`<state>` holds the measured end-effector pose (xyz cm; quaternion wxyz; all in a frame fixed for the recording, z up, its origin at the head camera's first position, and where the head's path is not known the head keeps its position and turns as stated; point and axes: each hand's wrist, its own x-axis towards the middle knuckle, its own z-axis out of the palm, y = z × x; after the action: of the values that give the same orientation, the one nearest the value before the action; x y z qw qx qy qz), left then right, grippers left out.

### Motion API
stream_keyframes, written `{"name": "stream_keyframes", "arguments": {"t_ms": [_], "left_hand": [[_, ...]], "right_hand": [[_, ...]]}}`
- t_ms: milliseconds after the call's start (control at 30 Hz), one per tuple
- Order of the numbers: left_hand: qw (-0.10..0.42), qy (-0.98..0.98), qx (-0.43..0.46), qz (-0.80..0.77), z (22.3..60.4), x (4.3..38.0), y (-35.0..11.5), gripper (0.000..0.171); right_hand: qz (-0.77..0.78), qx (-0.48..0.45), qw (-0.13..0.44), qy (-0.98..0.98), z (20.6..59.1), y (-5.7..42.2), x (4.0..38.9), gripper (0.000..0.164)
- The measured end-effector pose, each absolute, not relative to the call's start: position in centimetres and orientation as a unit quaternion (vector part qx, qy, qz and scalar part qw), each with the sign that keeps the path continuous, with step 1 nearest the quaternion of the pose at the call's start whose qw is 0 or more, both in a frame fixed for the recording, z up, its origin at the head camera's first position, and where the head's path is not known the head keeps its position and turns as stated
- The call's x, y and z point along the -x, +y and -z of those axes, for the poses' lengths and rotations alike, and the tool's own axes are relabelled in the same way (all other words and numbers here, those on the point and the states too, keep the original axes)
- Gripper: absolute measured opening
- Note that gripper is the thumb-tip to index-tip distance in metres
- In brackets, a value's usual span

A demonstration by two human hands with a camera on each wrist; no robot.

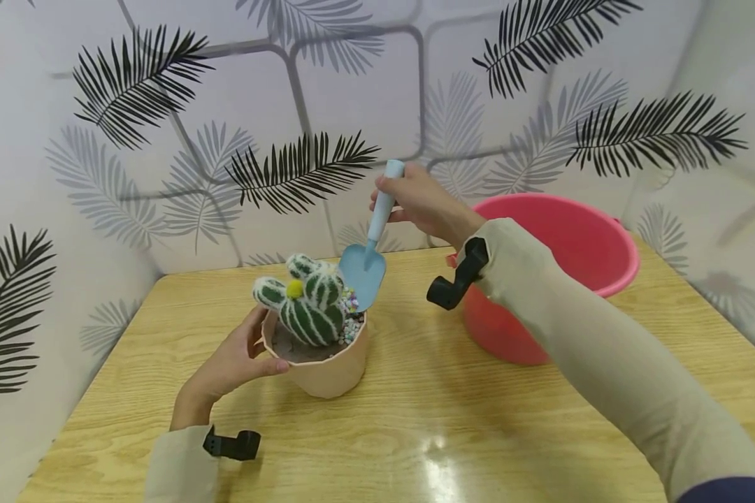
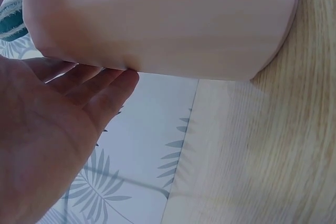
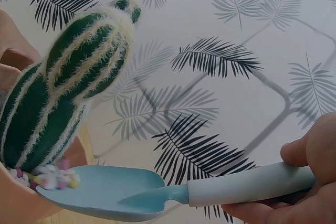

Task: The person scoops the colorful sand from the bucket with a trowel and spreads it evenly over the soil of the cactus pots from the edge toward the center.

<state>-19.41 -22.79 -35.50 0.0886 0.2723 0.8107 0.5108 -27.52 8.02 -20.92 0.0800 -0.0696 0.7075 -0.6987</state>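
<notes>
A fuzzy green cactus (image 1: pixel 311 314) with white ribs and a yellow tuft stands in a peach pot (image 1: pixel 330 374). My left hand (image 1: pixel 233 363) holds the pot by its left side, thumb on the rim; in the left wrist view its fingers touch the pot wall. My right hand (image 1: pixel 421 199) grips the pale handle of a blue trowel (image 1: pixel 365 272), blade slanting down to the pot's right rim. Colored pebbles (image 3: pixel 55 177) lie at the blade's tip, some blurred, and several pebbles (image 1: pixel 351 328) rest in the pot beside the cactus. Grey soil fills the pot's left part.
A large pink bucket (image 1: pixel 509 328) stands on the wooden table (image 1: pixel 403 433) to the right, partly behind my right forearm. A leaf-patterned wall covering (image 1: pixel 365 91) rises along the table's back edge. Black wrist mounts (image 1: pixel 459 276) sit on both sleeves.
</notes>
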Motion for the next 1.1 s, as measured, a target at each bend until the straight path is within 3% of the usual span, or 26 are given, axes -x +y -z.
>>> {"name": "stream_keyframes", "arguments": {"t_ms": [367, 633, 1100], "left_hand": [[0.085, 0.813, -0.272, -0.508, 35.5, 19.3, -22.8, 0.096], [0.084, 0.812, -0.273, -0.508, 35.4, 19.3, -22.7, 0.094], [0.081, 0.817, -0.270, -0.502, 35.4, 19.2, -22.6, 0.094]], "right_hand": [[0.703, 0.056, 0.070, 0.706, 20.9, 8.3, 27.5, 0.034], [0.693, 0.051, 0.068, 0.716, 20.7, 8.7, 27.6, 0.029], [0.694, 0.029, 0.059, 0.717, 19.7, 10.3, 27.8, 0.034]]}}
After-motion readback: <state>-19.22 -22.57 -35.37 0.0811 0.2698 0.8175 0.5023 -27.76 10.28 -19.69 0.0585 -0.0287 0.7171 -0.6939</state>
